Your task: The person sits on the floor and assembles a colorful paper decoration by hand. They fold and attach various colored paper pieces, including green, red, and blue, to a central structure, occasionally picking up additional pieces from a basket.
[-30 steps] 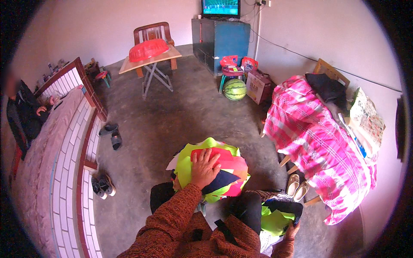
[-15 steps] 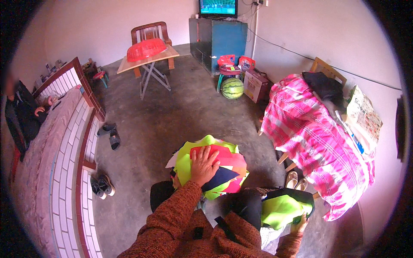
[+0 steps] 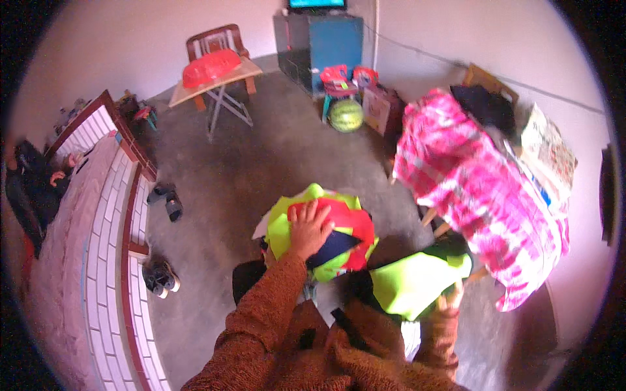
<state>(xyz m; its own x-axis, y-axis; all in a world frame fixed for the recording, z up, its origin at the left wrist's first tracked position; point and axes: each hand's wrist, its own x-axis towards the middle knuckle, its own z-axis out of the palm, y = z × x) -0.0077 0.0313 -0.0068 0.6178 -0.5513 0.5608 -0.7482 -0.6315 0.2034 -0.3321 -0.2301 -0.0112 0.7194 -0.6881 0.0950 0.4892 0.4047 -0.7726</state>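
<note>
My left hand (image 3: 309, 231) lies flat, fingers spread, on top of a heap of cloth pieces (image 3: 351, 216) in front of me. Red, navy and bright yellow-green pieces show in the heap; what supports it is hidden. To the right, my right hand (image 3: 450, 297) grips the edge of a yellow-green cloth (image 3: 411, 281), its fingers partly hidden and slightly blurred. Dark material (image 3: 453, 246) shows behind that cloth. Something white (image 3: 411, 337) hangs below it, beside my right sleeve.
A pink checked cover (image 3: 469, 195) drapes over furniture at right. Farther off are a watermelon (image 3: 345, 116), a blue cabinet (image 3: 336, 42) and a folding table (image 3: 251, 68) bearing a red cover. At left, a person (image 3: 39, 186) sits by a brick-edged bed (image 3: 98, 260); shoes (image 3: 161, 279) lie on the floor.
My right hand has raised the yellow-green cloth, which now spreads wider and hides more of the dark material. My left hand stays on the heap. The whole view has tilted slightly downward.
</note>
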